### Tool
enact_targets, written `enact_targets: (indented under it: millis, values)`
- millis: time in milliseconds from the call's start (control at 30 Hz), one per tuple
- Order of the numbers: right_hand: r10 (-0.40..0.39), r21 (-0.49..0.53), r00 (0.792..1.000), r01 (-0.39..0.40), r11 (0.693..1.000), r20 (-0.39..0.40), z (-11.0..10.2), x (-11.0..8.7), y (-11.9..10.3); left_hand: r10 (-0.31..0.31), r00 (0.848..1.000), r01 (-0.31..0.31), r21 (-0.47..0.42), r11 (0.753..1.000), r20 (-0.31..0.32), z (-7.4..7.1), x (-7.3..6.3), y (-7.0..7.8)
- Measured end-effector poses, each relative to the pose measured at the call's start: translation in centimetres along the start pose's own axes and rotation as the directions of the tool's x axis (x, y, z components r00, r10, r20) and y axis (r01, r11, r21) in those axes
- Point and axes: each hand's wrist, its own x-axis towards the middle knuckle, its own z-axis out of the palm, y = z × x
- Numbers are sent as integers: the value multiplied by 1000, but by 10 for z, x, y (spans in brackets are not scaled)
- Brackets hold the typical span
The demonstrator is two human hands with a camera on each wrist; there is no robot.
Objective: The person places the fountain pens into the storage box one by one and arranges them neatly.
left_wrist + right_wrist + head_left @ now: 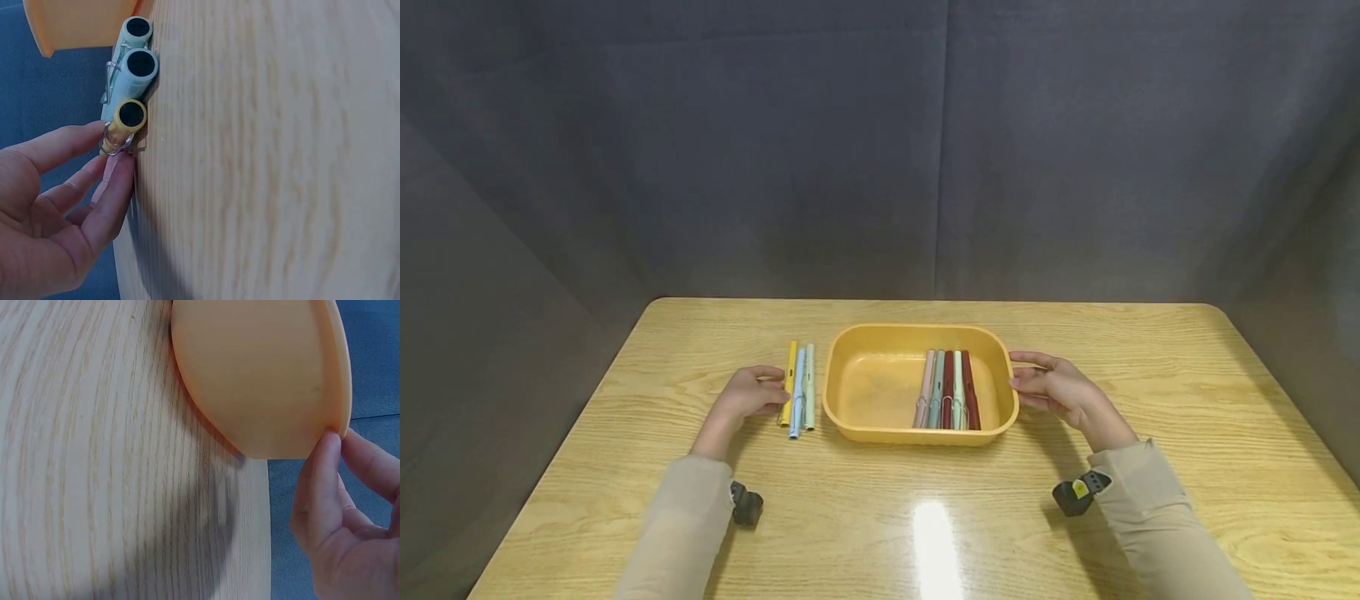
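Three capped pens lie side by side on the table left of the yellow tray: a yellow pen (789, 383), a light blue pen (798, 393) and a pale green pen (809, 387). My left hand (751, 392) touches the outer side of the yellow pen with its fingertips, near the clip in the left wrist view. On the right, my right hand (1060, 390) pinches the rim of the yellow tray (868, 434) between thumb and fingers. Inside the tray, several pens lie in a row on its right half, pink, grey-green, pale green and dark red (972, 392).
The wooden table (850, 517) reaches back to a dark grey curtain (850, 167), which also hangs at both sides. Each wrist carries a small black camera (747, 505). The tray's left half shows bare floor.
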Motion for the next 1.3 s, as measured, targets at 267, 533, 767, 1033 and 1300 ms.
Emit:
enact_targets:
  millis: [267, 533, 767, 1033, 1300]
  values:
    - [-3, -6, 1000, 3, 1000, 6, 0, 0, 0, -26, 1000, 26, 3, 1000, 4, 5, 2, 3]
    - [3, -9, 1000, -3, 1000, -4, 1, 0, -3, -20, 999, 20, -9, 1000, 31, 1, 0, 3]
    - [2, -16, 1000, -2, 1000, -3, 2, 0, -5, -6, 999, 8, -64, 998, 32, -7, -3, 2]
    - [2, 1, 1000, -2, 1000, -4, 2, 0, -3, 17, 1000, -16, -127, 992, 0, -15, -8, 12]
    - [12, -5, 1000, -12, 1000, -10, 0, 0, 0, 41, 999, -45, -222, 974, -26, -18, -13, 27]
